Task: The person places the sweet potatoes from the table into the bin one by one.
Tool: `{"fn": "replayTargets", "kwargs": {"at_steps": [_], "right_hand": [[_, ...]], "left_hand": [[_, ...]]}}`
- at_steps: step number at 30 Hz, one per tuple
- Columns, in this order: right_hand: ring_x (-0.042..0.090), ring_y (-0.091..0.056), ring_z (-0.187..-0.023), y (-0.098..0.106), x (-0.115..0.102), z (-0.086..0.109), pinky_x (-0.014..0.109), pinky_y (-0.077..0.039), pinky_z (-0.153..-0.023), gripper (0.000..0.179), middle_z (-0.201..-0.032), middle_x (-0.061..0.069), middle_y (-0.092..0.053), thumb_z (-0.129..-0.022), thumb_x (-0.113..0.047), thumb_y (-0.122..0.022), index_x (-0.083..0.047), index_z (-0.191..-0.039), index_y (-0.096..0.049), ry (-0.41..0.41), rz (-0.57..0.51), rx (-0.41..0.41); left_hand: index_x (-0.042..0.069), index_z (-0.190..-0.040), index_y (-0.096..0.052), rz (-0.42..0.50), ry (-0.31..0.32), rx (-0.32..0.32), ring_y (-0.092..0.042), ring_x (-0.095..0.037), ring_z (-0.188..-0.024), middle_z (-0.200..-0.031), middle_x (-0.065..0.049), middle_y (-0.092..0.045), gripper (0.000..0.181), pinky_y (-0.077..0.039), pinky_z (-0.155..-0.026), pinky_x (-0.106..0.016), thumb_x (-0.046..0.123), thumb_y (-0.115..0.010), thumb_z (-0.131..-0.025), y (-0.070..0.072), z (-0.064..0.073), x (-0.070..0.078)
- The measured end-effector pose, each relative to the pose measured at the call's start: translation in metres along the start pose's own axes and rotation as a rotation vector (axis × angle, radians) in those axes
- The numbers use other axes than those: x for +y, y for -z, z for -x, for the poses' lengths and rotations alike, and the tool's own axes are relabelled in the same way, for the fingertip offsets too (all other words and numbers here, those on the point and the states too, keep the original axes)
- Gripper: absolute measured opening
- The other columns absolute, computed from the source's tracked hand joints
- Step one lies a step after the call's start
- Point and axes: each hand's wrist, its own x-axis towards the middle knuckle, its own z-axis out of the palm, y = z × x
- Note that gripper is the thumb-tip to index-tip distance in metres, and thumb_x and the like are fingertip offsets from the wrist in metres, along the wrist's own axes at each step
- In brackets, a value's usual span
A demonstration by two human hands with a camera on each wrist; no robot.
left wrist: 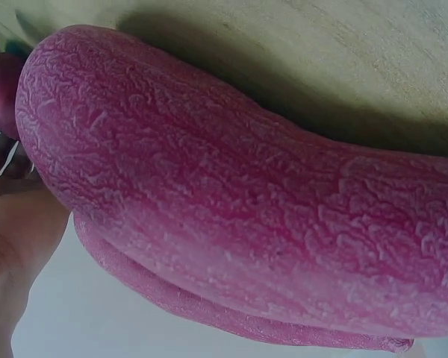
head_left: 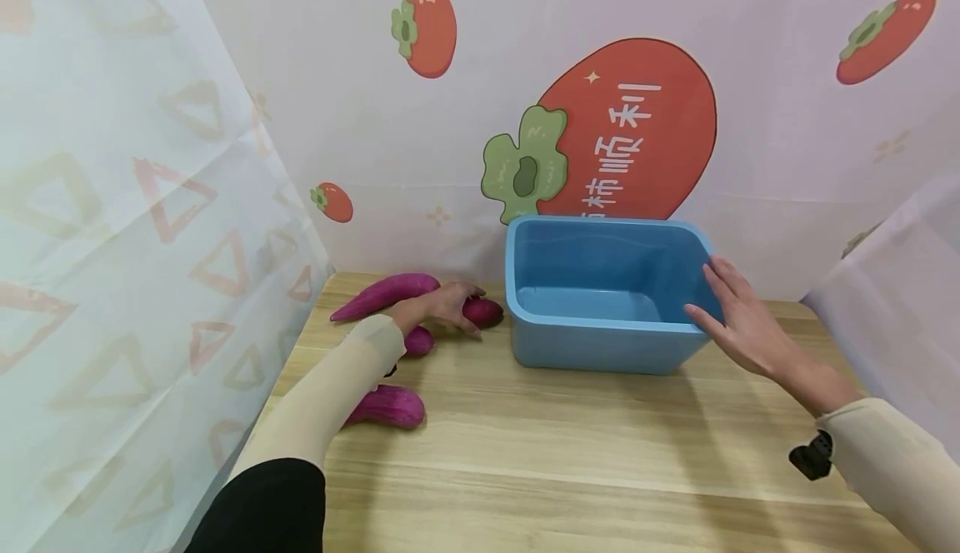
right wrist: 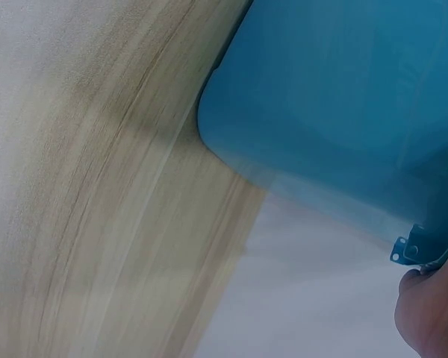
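Observation:
At the back of the table my left hand (head_left: 452, 305) grips a dark red oval vegetable (head_left: 483, 313), its thumb and fingers around the sides. Beside that wrist lie a long magenta sweet potato (head_left: 384, 295) with a tapered end, a smaller piece (head_left: 418, 341) partly behind the sleeve, and a thick wrinkled one (head_left: 392, 406) nearer the front. A large wrinkled sweet potato (left wrist: 231, 194) fills the left wrist view. My right hand (head_left: 750, 328) rests on the right rim of a blue bin (head_left: 600, 345), fingers extended, thumb across the front corner.
The bin stands upright on the wooden table (head_left: 540, 470), its open top facing up. A printed sheet (head_left: 420, 137) rises behind it, with more sheets at the left (head_left: 150, 286) and right (head_left: 892, 303). A small black device (head_left: 812, 455) sits at the right wrist.

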Motion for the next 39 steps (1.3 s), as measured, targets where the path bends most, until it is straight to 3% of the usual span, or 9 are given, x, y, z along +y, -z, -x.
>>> {"fn": "replayTargets", "kwargs": {"at_steps": [5,13,18,24,39], "right_hand": [[0.051,-0.007,-0.16,0.001,0.0,0.001,0.081,-0.015,-0.117,0.082,-0.173,0.03,-0.009,-0.108,-0.038,-0.055,0.006,-0.165,-0.017,-0.002,-0.005,0.002],[0.05,-0.006,-0.16,0.0,0.003,0.002,0.08,-0.016,-0.117,0.083,-0.174,0.028,-0.009,-0.107,-0.038,-0.055,0.005,-0.166,-0.017,0.001,0.004,0.004],[0.05,-0.007,-0.16,-0.001,0.002,0.003,0.08,-0.017,-0.117,0.083,-0.174,0.028,-0.009,-0.107,-0.038,-0.056,0.005,-0.166,-0.017,0.005,0.002,0.003],[0.05,-0.006,-0.16,-0.001,0.002,0.003,0.08,-0.016,-0.117,0.082,-0.174,0.028,-0.01,-0.107,-0.038,-0.055,0.005,-0.166,-0.017,0.008,-0.004,0.01],[0.05,-0.008,-0.16,-0.001,0.003,-0.001,0.079,-0.014,-0.119,0.082,-0.173,0.03,-0.009,-0.108,-0.039,-0.055,0.007,-0.165,-0.018,0.002,0.002,0.006]], "left_hand": [[-0.01,-0.149,-0.051,-0.027,0.006,-0.004,-0.055,-0.035,-0.136,-0.149,-0.024,-0.057,0.082,-0.046,-0.115,-0.042,0.029,-0.089,-0.087,-0.003,-0.003,0.0],[-0.008,-0.136,-0.064,-0.102,-0.01,0.042,-0.061,-0.033,-0.123,-0.135,-0.022,-0.064,0.064,-0.052,-0.106,-0.041,0.028,-0.088,-0.088,-0.009,-0.005,-0.003],[-0.007,-0.137,-0.063,-0.071,0.023,0.048,-0.062,-0.031,-0.122,-0.135,-0.021,-0.065,0.064,-0.052,-0.104,-0.039,0.03,-0.086,-0.09,-0.011,-0.003,-0.005],[-0.005,-0.137,-0.063,0.053,0.065,0.05,-0.064,-0.026,-0.113,-0.129,-0.017,-0.069,0.06,-0.055,-0.098,-0.036,0.027,-0.086,-0.091,-0.006,-0.003,-0.006],[0.0,-0.129,-0.066,0.134,0.048,0.071,-0.066,-0.022,-0.106,-0.118,-0.012,-0.071,0.048,-0.056,-0.094,-0.034,0.024,-0.084,-0.092,0.002,-0.001,-0.008]]}}
